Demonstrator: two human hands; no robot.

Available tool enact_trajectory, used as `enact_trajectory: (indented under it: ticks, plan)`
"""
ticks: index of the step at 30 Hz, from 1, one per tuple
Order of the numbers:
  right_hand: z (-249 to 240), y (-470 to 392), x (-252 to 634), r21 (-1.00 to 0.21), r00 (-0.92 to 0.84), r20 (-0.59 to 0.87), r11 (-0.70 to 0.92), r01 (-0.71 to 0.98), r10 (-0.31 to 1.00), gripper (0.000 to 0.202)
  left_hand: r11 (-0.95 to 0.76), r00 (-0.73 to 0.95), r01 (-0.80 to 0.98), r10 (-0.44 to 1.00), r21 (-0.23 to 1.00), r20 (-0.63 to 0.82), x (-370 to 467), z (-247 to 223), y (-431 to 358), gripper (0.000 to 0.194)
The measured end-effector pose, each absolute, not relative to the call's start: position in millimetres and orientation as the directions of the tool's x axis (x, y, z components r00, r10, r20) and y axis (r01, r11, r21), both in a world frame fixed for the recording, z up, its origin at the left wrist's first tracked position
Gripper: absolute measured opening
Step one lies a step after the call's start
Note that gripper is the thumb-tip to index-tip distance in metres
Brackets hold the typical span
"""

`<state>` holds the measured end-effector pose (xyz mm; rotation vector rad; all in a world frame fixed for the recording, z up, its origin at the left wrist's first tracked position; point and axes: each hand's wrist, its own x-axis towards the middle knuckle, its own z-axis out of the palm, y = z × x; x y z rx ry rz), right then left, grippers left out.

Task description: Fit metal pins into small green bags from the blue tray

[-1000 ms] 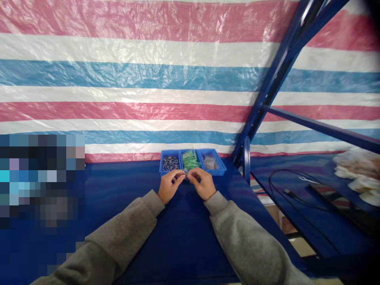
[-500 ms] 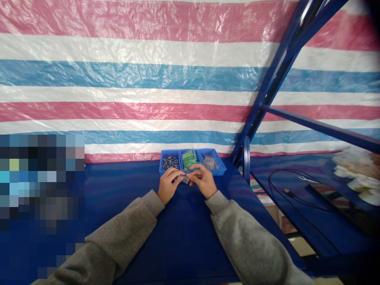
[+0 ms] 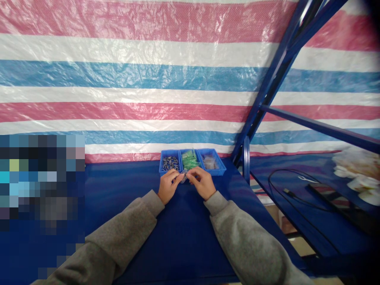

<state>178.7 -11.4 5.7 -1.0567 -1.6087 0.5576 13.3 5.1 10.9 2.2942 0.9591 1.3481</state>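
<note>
Between my hands is a small clear plastic bag, pinched from both sides just in front of the bins. My left hand closes thumb and fingers on its left edge. My right hand grips its right edge with the fingertips curled in. What the bag contains is too small to make out. Behind them stand three joined blue bins. Small dark and silver metal pieces fill the left bin, green packets the middle one, and clear plastic bags the right one.
The blue table runs up to a striped plastic sheet. A blue metal frame rises at the right. Beyond it, a second surface carries a black cable and crumpled plastic. The left side is pixelated.
My right hand's fingers have curled down and closed in on the bag, where the index finger was raised before. My left hand has hardly moved.
</note>
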Motion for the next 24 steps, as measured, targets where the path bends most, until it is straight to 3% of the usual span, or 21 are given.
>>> enact_trajectory:
  ticks: [5,11,17,20,24]
  plan:
    - [4.8,-10.7,179.7,-0.814,-0.007,0.494,0.465,0.348,0.87,0.027,-0.72,0.25,0.35,0.688,0.598,0.682,12.2,12.4,1.4,0.021]
    - [4.5,-7.8,182.7,-0.867,0.066,0.436,0.399,0.298,0.898,0.03,-0.843,0.407,0.313,0.535,0.438,0.74,10.1,15.9,0.0,0.03]
    - [7.9,-11.6,181.3,-0.839,0.006,0.446,0.416,0.35,0.895,0.037,-0.839,0.356,0.352,0.53,0.415,0.77,12.7,11.2,6.5,0.017]
    - [8.6,-13.3,180.9,-0.805,0.013,0.476,0.429,0.409,0.879,0.039,-0.836,0.373,0.345,0.54,0.428,0.755,12.3,9.6,7.8,0.012]
    - [8.9,-13.5,180.6,-0.792,0.025,0.515,0.465,0.395,0.857,0.028,-0.77,0.319,0.373,0.63,0.518,0.708,12.2,7.1,7.8,0.014]
